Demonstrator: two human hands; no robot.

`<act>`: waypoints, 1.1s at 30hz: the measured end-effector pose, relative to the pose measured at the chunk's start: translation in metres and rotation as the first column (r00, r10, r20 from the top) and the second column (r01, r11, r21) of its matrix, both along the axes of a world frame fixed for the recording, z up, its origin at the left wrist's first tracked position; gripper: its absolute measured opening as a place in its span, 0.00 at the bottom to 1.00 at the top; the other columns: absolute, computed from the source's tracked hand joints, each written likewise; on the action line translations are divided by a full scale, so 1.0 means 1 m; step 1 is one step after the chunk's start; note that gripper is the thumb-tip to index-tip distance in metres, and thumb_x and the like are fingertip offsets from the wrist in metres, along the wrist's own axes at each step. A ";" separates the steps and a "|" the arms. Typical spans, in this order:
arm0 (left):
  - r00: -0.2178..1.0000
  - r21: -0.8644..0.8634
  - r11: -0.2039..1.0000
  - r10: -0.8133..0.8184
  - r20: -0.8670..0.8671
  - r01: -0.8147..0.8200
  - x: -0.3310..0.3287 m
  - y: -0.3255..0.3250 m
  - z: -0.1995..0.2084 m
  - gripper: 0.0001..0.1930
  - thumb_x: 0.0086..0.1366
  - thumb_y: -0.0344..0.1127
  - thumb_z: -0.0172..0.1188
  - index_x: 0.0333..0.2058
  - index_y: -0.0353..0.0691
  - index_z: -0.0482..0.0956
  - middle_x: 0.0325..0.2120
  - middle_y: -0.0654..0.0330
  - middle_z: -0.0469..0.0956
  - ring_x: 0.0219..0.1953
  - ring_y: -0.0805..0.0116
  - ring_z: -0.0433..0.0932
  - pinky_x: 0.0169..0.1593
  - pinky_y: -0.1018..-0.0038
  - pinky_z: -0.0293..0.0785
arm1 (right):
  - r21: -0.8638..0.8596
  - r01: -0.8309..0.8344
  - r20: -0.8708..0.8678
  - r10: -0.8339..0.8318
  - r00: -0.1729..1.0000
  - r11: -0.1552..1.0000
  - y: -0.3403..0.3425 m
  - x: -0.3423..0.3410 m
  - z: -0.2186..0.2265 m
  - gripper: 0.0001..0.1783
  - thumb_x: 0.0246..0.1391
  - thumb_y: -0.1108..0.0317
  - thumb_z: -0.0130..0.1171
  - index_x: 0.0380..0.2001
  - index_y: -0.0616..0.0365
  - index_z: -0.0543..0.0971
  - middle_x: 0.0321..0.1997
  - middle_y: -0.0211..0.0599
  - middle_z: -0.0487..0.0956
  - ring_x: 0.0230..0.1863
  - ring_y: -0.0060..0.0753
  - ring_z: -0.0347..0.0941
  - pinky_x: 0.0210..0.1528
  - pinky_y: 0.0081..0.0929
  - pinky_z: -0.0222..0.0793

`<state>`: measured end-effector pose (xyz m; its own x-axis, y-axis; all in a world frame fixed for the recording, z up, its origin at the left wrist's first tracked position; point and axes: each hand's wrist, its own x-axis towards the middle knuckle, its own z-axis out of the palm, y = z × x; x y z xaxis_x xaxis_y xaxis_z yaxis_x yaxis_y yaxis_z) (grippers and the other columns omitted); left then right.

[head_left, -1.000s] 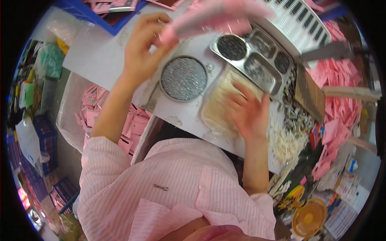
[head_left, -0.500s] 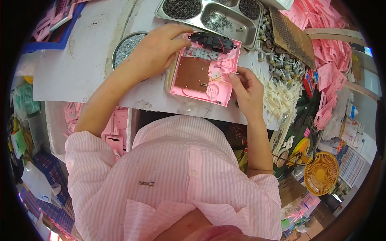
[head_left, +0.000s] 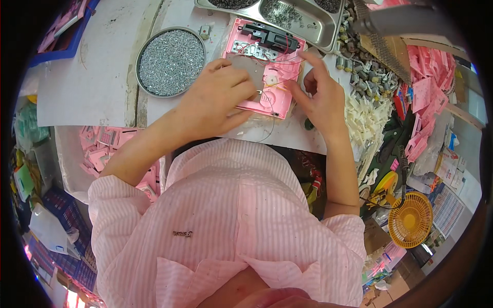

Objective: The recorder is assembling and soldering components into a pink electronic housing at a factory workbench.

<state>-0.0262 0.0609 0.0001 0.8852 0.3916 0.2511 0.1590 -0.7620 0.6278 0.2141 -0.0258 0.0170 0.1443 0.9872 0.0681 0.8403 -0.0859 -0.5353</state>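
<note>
A pink plastic casing (head_left: 280,106) lies on the table in front of me. It holds a black part (head_left: 269,37), a silver metal plate (head_left: 251,50), thin wires and a flat circuit board (head_left: 250,69), which looks grey under glare. My left hand (head_left: 221,97) is closed over the board's lower left, fingers bent, covering that corner of the casing. My right hand (head_left: 321,95) is at the casing's right side, thumb and forefinger apart. Red and yellow wires run close to these fingertips; whether they touch cannot be made out.
A round dish of small silver pieces (head_left: 172,61) stands left of the casing, with a small motor (head_left: 205,32) beside it. Behind is a metal compartment tray (head_left: 322,36) of screws. Motors (head_left: 362,72), white parts (head_left: 367,120) and pink parts (head_left: 431,72) heap up at right. A blurred dark object (head_left: 405,23) hangs upper right.
The casing has moved up in view. My left hand has come down from the casing's top left onto the board. My right hand has let go of the casing's right edge, its forefinger lifted.
</note>
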 end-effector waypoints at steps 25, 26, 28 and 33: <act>0.958 0.237 0.971 -0.099 0.270 0.034 -0.014 -0.025 -0.015 0.12 0.52 0.29 0.66 0.37 0.40 0.79 0.33 0.62 0.78 0.32 0.64 0.76 0.37 0.68 0.71 | 0.214 -0.446 0.169 0.416 0.893 0.869 -0.031 -0.028 -0.014 0.20 0.47 0.52 0.67 0.43 0.47 0.85 0.39 0.28 0.78 0.44 0.37 0.70 0.51 0.38 0.60; 0.964 0.233 0.972 -0.045 0.262 -0.018 -0.018 -0.021 -0.014 0.12 0.52 0.28 0.67 0.36 0.39 0.78 0.32 0.61 0.78 0.30 0.63 0.77 0.35 0.67 0.71 | 0.155 -0.444 0.168 0.419 0.892 0.883 -0.031 -0.031 -0.008 0.20 0.47 0.53 0.67 0.43 0.48 0.84 0.39 0.28 0.78 0.45 0.37 0.70 0.51 0.38 0.61; 0.969 0.171 0.975 0.099 0.226 -0.139 -0.029 -0.017 -0.015 0.10 0.53 0.27 0.67 0.35 0.39 0.77 0.29 0.60 0.77 0.28 0.61 0.76 0.33 0.66 0.71 | 0.040 -0.438 0.165 0.427 0.889 0.898 -0.027 -0.038 0.007 0.20 0.46 0.55 0.67 0.44 0.49 0.84 0.39 0.26 0.78 0.45 0.36 0.70 0.50 0.38 0.61; 0.924 -0.005 0.926 0.377 0.065 -0.377 -0.049 -0.026 -0.016 0.06 0.57 0.26 0.63 0.31 0.39 0.74 0.24 0.56 0.73 0.24 0.56 0.76 0.27 0.63 0.70 | 0.247 -0.351 0.121 0.331 0.936 0.903 -0.023 -0.079 -0.011 0.17 0.44 0.63 0.68 0.41 0.50 0.83 0.39 0.28 0.78 0.44 0.36 0.68 0.50 0.40 0.60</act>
